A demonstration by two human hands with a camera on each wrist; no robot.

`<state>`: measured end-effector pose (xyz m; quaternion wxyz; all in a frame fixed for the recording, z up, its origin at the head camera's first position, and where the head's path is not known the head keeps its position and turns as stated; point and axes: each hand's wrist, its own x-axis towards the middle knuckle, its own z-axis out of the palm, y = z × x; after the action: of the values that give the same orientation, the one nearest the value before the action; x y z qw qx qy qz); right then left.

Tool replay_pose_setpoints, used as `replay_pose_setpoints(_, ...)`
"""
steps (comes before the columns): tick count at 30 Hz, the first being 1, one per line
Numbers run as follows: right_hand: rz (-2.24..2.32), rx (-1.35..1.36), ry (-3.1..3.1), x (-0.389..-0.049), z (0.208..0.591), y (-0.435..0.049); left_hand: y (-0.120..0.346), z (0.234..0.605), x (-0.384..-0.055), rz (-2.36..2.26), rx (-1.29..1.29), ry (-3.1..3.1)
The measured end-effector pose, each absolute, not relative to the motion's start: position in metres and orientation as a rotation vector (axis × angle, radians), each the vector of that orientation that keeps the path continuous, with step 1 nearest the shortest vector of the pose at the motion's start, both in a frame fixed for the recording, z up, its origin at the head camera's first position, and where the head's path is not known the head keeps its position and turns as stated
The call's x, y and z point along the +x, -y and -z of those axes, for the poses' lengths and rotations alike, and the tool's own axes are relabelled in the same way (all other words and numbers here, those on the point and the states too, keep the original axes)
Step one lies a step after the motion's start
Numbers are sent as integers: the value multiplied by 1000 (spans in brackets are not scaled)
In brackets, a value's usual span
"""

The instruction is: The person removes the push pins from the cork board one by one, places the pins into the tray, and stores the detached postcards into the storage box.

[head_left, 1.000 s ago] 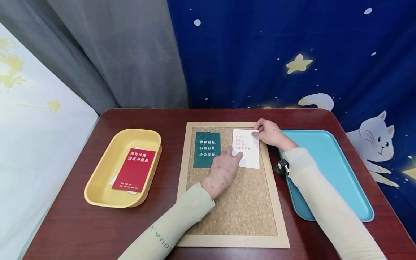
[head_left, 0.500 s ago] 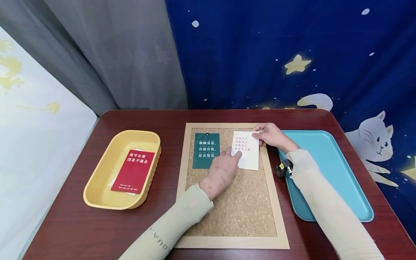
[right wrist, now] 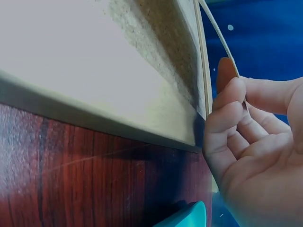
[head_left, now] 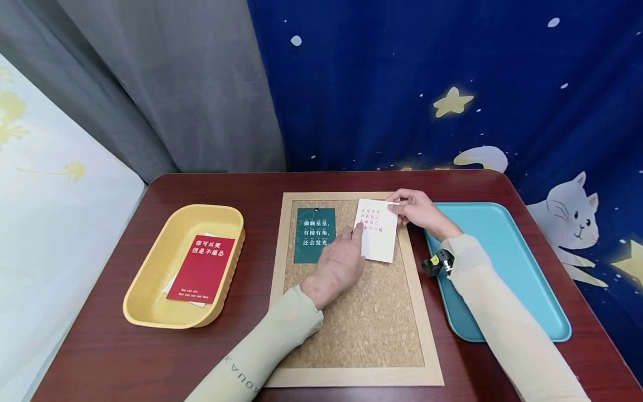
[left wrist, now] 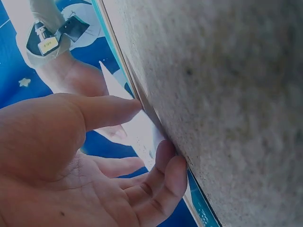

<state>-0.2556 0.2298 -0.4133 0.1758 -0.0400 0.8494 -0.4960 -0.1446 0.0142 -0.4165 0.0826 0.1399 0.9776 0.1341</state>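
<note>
A white card (head_left: 378, 237) with red writing lies at a slight tilt over the upper right of a wood-framed cork board (head_left: 372, 318). My right hand (head_left: 417, 211) pinches its upper right corner between thumb and fingers. In the right wrist view, the card's thin edge shows bent in the pinch of the right hand (right wrist: 258, 132), off the board. My left hand (head_left: 339, 262) touches the card's left edge with fingers extended. The left wrist view has the left hand (left wrist: 99, 156) with fingertips against the board. A green card (head_left: 313, 234) hangs beside it by a small pin.
To the left stands a yellow basket (head_left: 138, 301) holding a red card (head_left: 201, 271) over paler ones. A blue tray (head_left: 507, 268) lies right of the board, partly under the right sleeve. Curtains hang behind the table (head_left: 216, 184).
The white card has turned a little clockwise, its right corner still in my right hand. My left fingers have shifted to its left edge. The head view has also moved slightly.
</note>
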Motion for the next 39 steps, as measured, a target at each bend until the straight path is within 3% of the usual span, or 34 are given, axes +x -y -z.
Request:
replay_pose_setpoints(23,1567,-122,-2417,-254,418,-229,-11,414,-146,-627,270,-3043)
replay_pose_setpoints(39,1637,-104,-2361,-253,419,-227,1,416,-148,-1203,178,-2883)
